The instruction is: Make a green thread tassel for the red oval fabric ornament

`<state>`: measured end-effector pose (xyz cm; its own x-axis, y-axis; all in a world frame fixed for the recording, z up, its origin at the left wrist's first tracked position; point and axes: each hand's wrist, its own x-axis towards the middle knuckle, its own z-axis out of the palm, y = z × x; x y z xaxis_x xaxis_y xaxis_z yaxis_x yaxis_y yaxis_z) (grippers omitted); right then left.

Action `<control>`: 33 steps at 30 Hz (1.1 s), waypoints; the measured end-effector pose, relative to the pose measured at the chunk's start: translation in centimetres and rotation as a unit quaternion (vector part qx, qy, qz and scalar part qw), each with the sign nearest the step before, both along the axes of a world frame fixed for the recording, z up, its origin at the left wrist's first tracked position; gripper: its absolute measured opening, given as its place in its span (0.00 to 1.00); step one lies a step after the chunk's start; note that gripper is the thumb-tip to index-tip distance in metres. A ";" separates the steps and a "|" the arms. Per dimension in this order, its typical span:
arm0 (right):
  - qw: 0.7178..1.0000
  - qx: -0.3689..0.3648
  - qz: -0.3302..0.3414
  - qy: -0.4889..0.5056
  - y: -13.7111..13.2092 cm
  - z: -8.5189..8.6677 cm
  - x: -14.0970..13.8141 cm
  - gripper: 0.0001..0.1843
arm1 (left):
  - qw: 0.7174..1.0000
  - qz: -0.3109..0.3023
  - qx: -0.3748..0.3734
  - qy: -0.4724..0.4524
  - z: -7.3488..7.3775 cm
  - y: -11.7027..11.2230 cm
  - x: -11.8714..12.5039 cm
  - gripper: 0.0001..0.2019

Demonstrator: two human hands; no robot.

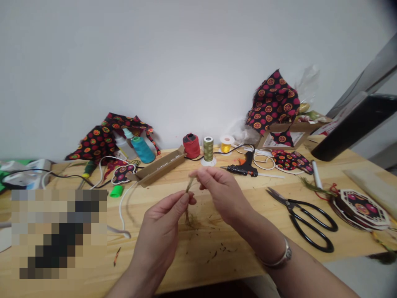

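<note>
Over the table [245,252], the left hand [164,215] and right hand [228,194] pinch wispy olive threads [189,184].

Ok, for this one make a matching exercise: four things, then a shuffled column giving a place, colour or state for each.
1. scissors
2. strands
3. bracelet
4. red thread

A. silver
B. standing beside the green thread
C. pinched by the left hand and right hand
D. black-handled, lying flat

Pairs: 1-D, 2-C, 3-A, 4-B
</note>
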<state>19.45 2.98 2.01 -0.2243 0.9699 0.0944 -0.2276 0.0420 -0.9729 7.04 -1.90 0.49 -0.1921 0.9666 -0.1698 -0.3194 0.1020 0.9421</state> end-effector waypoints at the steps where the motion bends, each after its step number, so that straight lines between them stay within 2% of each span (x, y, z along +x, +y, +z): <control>1: 1.000 -0.005 -0.012 0.014 0.1 -0.3 0.0 0.10 | 1.000 0.010 0.014 -0.003 -0.1 0.1 0.0 0.05; 2: 0.999 -0.016 -0.005 0.031 0.1 -0.5 -0.1 0.11 | 0.999 0.019 0.034 -0.004 -0.1 0.2 -0.1 0.04; 5: 0.994 -0.038 0.071 0.072 0.0 -1.2 -0.4 0.10 | 0.996 0.037 0.079 -0.003 0.0 0.5 -0.1 0.04; 10: 0.981 -0.028 0.159 0.111 -0.7 -1.3 -0.9 0.11 | 0.995 0.046 0.079 -0.042 0.3 0.6 0.1 0.04; 14: 0.981 -0.024 0.184 0.065 -0.8 -0.7 -0.7 0.10 | 0.994 0.039 0.053 -0.091 0.2 0.4 0.0 0.08; 18: 0.986 -0.019 0.167 0.007 -0.8 -0.6 -0.6 0.06 | 0.991 0.034 0.040 -0.125 0.2 0.4 -0.1 0.11; 22: 0.988 -0.004 0.150 -0.028 -0.8 -0.7 -0.4 0.11 | 0.989 0.033 0.041 -0.140 0.4 0.3 0.0 0.10; 26: 0.987 0.001 0.143 -0.068 -0.7 -0.5 0.2 0.12 | 0.987 0.032 0.073 -0.139 1.0 0.1 -0.1 0.05; 33: 0.988 -0.014 0.118 -0.102 0.1 -0.8 1.7 0.10 | 0.984 0.027 0.114 -0.136 2.1 -0.4 -0.7 0.04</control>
